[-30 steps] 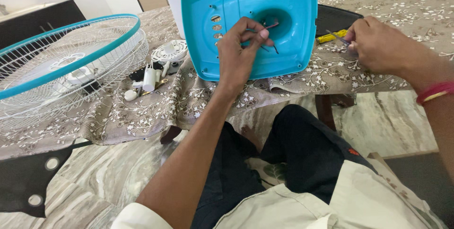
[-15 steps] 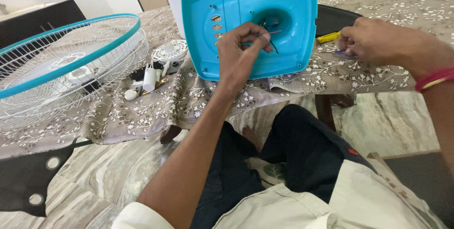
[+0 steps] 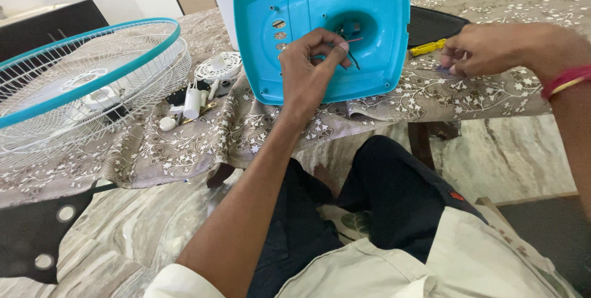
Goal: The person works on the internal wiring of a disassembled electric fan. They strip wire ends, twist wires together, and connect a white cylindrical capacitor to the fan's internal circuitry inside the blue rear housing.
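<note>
A turquoise plastic fan base cover stands tilted on edge on the table, its hollow inside facing me. My left hand reaches into its round recess and pinches thin wires between thumb and fingers. My right hand, with a red band on the wrist, rests on the tablecloth to the right of the cover, fingers closed on a small dark item I cannot make out. A yellow-handled screwdriver lies just left of that hand.
A white wire fan guard with a turquoise rim lies at the left. Small white fan parts sit between guard and cover. A floral cloth covers the table, hanging over the near edge above my knees. A dark tray lies behind the cover.
My right hand has drawn left along the tablecloth toward the cover and closed its fingers. My left hand stays in the recess, shifting its grip on the wires slightly.
</note>
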